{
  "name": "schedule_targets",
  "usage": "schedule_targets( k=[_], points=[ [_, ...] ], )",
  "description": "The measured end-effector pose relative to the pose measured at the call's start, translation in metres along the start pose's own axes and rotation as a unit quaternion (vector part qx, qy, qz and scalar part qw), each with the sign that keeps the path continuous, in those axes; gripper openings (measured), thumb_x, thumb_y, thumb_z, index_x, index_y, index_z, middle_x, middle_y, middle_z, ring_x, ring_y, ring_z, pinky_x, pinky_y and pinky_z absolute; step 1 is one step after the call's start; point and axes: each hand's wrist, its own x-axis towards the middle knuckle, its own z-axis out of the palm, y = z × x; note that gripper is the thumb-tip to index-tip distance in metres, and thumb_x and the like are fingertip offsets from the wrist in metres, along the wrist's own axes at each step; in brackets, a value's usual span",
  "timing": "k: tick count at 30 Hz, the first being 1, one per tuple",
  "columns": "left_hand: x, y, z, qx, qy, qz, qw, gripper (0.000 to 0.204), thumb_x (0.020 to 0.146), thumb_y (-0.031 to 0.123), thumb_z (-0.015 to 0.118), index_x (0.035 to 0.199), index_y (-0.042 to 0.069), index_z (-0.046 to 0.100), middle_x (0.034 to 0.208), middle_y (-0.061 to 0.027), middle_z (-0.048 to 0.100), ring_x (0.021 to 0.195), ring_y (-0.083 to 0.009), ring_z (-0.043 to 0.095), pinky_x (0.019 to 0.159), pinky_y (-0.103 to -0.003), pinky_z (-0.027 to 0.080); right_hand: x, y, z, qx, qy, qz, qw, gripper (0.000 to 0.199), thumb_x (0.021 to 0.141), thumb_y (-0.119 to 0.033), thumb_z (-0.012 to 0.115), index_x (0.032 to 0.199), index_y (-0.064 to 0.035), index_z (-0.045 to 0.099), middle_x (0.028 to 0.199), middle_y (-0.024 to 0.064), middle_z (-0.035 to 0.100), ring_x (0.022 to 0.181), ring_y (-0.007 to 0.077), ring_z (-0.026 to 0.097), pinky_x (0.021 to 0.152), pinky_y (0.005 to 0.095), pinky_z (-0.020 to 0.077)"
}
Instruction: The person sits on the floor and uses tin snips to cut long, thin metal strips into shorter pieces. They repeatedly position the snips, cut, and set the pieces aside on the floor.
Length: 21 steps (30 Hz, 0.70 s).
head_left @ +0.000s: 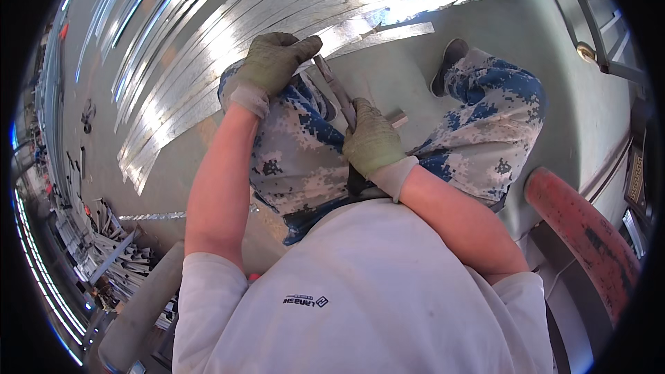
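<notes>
1. I see the right hand closed around a grey metal tool between the legs.
2. Left hand: fingers curled near its far end; hold, I cannot tell.
3. Metal strips beyond.

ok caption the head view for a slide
Olive-gloved right hand holds a slender grey metal piece near flat silvery metal strips.

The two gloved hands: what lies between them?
In the head view, a slim greyish bar lies there, gripped by the right hand and reaching toward the left hand.
</notes>
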Motion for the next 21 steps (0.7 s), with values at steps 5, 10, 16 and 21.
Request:
schedule_targets(
  k=[5,10,16,21],
  points=[
    [0.007,-0.003,0.001,-0.016,0.02,0.026,0.999,0.065,0.092,0.046,0.097,0.125,-0.008,0.083,0.113,-0.0169,0.085,0.101,-0.0229,0.078,0.095,-0.036,0.061,0.003,-0.014,-0.021,-0.057,-0.027,0.014,0.998,0.051,0.102,-0.021,0.069,0.147,0.0017,0.058,0.135,0.0345,0.073,0.133,0.0504,0.07,0.114,0.0568,0.0551],
    [-0.004,0.004,-0.008,-0.05,-0.003,0.038,0.998,0.073,0.102,0.051,0.085,0.135,-0.013,0.075,0.107,-0.0177,0.081,0.087,-0.02,0.076,0.071,-0.032,0.061,-0.009,-0.021,-0.048,0.098,-0.077,-0.034,0.992,0.074,0.098,-0.03,0.079,0.158,0.0037,0.053,0.134,0.0312,0.074,0.129,0.0459,0.072,0.113,0.0511,0.0569],
    [-0.018,0.016,-0.014,-0.12,0.001,0.018,0.993,0.062,0.105,0.049,0.082,0.129,-0.009,0.078,0.087,-0.006,0.072,0.068,-0.0121,0.063,0.062,-0.031,0.055,-0.015,-0.025,-0.074,0.251,-0.203,0.01,0.946,0.089,0.094,-0.026,0.083,0.169,0.0018,0.045,0.136,0.0306,0.074,0.121,0.0397,0.077,0.104,0.042,0.0616],
    [-0.02,0.014,-0.015,-0.108,-0.009,0.03,0.994,0.057,0.106,0.047,0.082,0.122,-0.008,0.08,0.084,-0.0059,0.072,0.066,-0.0135,0.064,0.061,-0.032,0.055,-0.009,-0.004,-0.034,0.095,-0.028,-0.093,0.991,0.078,0.097,-0.02,0.077,0.167,-0.0039,0.048,0.127,0.0284,0.075,0.115,0.041,0.079,0.1,0.0481,0.0621]
  ],
)
